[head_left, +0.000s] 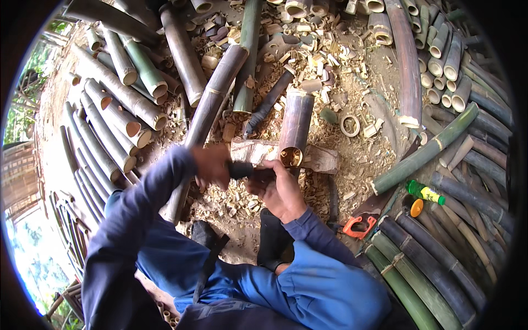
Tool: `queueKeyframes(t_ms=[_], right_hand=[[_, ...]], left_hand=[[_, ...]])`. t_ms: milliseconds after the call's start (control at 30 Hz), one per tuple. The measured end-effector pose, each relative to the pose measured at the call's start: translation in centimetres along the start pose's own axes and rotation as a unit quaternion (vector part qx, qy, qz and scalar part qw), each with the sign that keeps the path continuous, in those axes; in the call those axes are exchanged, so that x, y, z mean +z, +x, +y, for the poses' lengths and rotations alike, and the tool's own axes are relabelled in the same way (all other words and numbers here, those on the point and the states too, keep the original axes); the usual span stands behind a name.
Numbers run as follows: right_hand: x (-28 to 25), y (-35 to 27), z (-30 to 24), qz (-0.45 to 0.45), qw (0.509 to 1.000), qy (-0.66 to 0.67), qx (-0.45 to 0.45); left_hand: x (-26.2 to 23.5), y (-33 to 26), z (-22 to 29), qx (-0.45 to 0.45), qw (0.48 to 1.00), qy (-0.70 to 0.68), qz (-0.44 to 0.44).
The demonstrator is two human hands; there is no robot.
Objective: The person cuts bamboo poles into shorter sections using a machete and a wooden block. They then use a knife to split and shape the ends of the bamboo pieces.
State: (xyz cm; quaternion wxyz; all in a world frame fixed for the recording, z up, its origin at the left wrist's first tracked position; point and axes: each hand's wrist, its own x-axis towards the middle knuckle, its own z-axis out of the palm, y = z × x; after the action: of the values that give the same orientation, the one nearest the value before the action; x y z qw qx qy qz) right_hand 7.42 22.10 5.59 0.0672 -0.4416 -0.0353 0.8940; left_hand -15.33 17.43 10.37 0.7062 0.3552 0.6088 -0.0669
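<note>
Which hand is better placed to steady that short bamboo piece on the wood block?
The right hand, probably. It sits just below the open end of the bamboo piece on the wood block, while the left hand grips a dark handle farther left.

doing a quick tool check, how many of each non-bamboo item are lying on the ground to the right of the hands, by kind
green bottle with yellow cap: 1
orange-handled saw: 1
round orange lid: 1
total: 3
</note>
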Motion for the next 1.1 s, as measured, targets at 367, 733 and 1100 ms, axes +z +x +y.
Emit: queueKeyframes(t_ms=[367,733,1100], right_hand=[[-10.2,-1.1,-3.2,0.053,0.328,-0.858,-0.391],[-0.8,1.5,-0.2,-0.049,0.99,-0.088,-0.097],[-1.9,2.4,-0.2,0.001,0.996,0.047,-0.069]], left_hand=[[26.7,10.0,5.7,0.147,0.83,-0.456,0.286],[5.9,0.5,-1.2,0.011,0.898,0.159,0.41],[5.4,1.3,1.7,0.047,0.85,0.259,0.456]])
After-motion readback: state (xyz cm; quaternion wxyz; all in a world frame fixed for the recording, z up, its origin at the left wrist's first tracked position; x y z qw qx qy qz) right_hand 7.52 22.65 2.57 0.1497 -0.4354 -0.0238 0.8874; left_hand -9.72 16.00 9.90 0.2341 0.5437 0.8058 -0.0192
